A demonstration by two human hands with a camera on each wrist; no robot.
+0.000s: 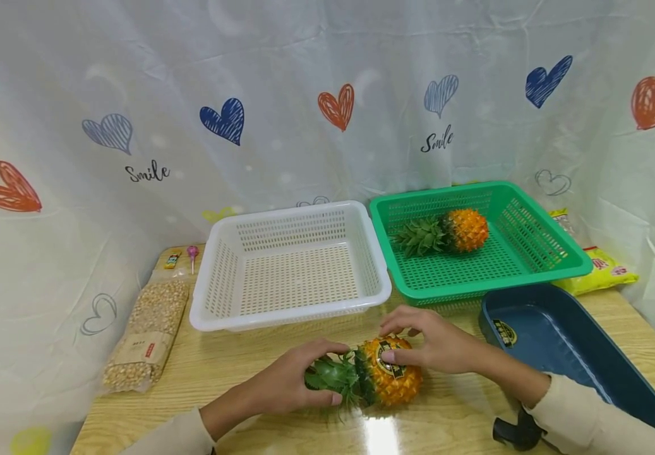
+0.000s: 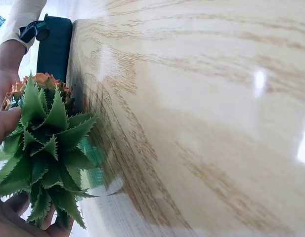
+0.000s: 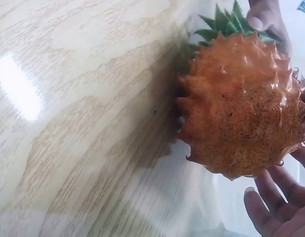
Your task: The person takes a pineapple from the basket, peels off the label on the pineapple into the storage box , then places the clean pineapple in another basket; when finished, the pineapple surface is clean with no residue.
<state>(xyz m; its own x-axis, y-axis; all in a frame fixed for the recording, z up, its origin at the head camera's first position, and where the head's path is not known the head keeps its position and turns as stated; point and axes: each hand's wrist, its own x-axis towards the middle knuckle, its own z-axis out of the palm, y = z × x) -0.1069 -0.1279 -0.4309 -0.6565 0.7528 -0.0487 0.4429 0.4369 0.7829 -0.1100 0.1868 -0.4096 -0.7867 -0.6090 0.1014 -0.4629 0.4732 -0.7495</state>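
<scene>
Pineapple: on its side over the near part of the counter, in front of the white basket, crown towards the person's left; whether it touches the wood cannot be told.
Left hand: partly closed, thumb and fingers curved round the crown.
Right hand: loosely curved about the fruit's body, thumb on the sticker, index at the far side.
Head view alone: the sticker's black-and-gold face; a second pineapple lying in the green basket, crown leftward; the bag of kernels, lollipop and sweet at the left; the yellow packet at the right.
Left wrist view: the crown seen end-on, its toothed leaves spreading between thumb above and fingers below; the blue tray stands beyond.
Right wrist view: the body's rounded, dark-specked end, turned from the head camera; the right fingers sit spread just below it.
Backdrop: a pale curtain printed with hearts.
</scene>
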